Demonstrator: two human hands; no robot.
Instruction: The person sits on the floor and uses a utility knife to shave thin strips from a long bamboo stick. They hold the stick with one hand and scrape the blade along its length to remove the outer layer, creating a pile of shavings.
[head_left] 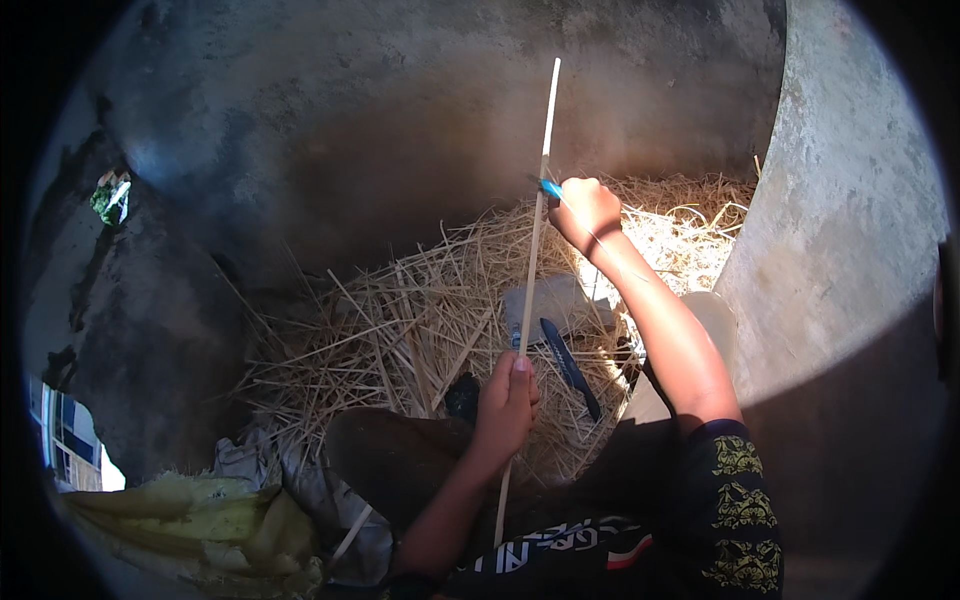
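Note:
A long, pale, thin strip (538, 230), which looks like bamboo or wood, runs upward from my lap and tilts slightly right. My left hand (506, 405) is closed round its lower part, thumb lying along it. Farther up, my right hand (587, 215) is closed on a small blue tool (551, 188) that touches the strip. Its working end is too small to make out. Between my arms, a dark, long, flat, knife-like object (570, 368) lies on the shavings beside a grey block (547, 303).
A thick heap of straw-coloured shavings (385, 335) spreads before my legs, against a dark concrete wall (380, 150). Another pale wall (850, 200) stands close on the right. A yellowish sack (200, 525) lies at the lower left.

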